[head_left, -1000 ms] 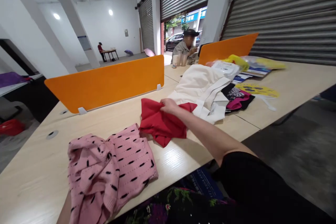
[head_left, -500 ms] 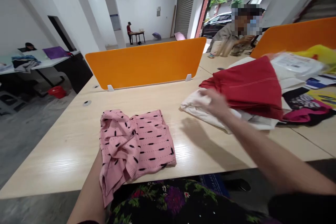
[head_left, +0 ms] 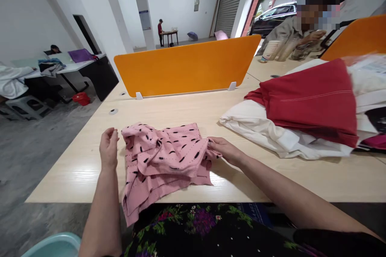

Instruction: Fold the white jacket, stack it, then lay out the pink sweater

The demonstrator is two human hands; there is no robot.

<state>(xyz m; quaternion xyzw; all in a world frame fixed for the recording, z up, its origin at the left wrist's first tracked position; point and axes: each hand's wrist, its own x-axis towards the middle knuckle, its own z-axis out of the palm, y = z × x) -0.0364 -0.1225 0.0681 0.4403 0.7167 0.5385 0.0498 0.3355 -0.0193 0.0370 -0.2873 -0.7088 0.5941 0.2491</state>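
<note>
A pink knit garment with black dashes lies rumpled near the front edge of the table, its lower left corner hanging over. My right hand pinches the garment's right side and lifts a fold of it slightly. Just left of the cloth, my left hand is raised with its fingers curled together. Nothing shows in that hand, and a narrow gap parts it from the garment.
An orange divider stands across the wooden table. At the right, a red folded cloth lies on white fabric. Beyond are stacked cups and a seated person. A teal basin sits lower left.
My right hand has come from the white fabric to the pink garment and gripped its right side, lifting a fold. My left hand has come out from under the garment's left side. The view has shifted.
</note>
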